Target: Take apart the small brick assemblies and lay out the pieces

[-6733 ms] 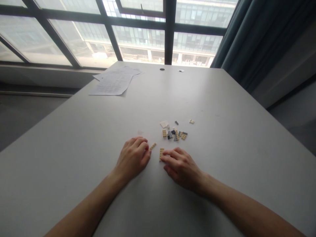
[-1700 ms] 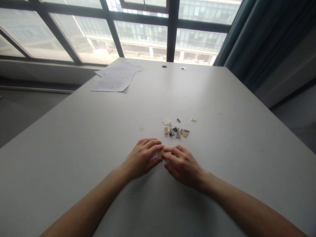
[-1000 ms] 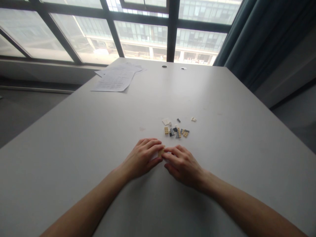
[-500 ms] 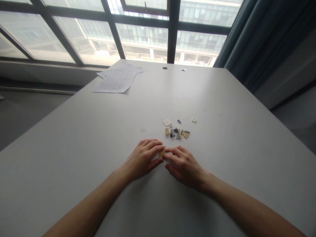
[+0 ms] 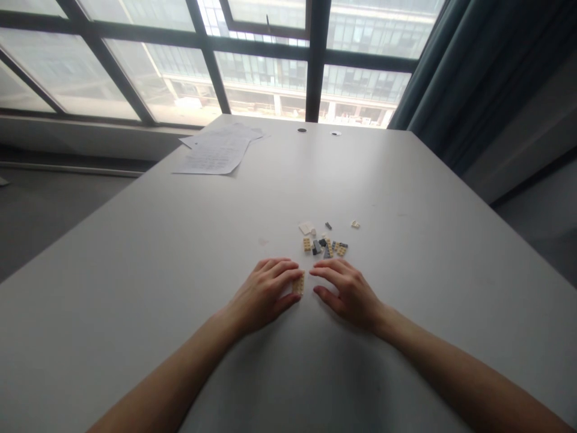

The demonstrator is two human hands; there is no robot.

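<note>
Two bare hands rest over a white counter (image 5: 180,240), a small tan brick (image 5: 299,285) between them with some of its studs showing. The left hand (image 5: 265,293) has the brick pinched: fingers over its far end, thumb at its near end. Right of the brick, just apart from it, the right hand (image 5: 349,291) is loosely curled, its fingers and thumb parted, with nothing visible in its grasp. The left fingers cover much of the brick, so whether it is one piece or several joined is hard to tell. Near the brick, on its far side, lies a cluster of loose pieces (image 5: 329,248) in tan and grey. A good hold here likely wants an even pinch from end to end, with any pressing straight down so the brick neither tips nor skids, and the right fingers clear of the studs.
</note>
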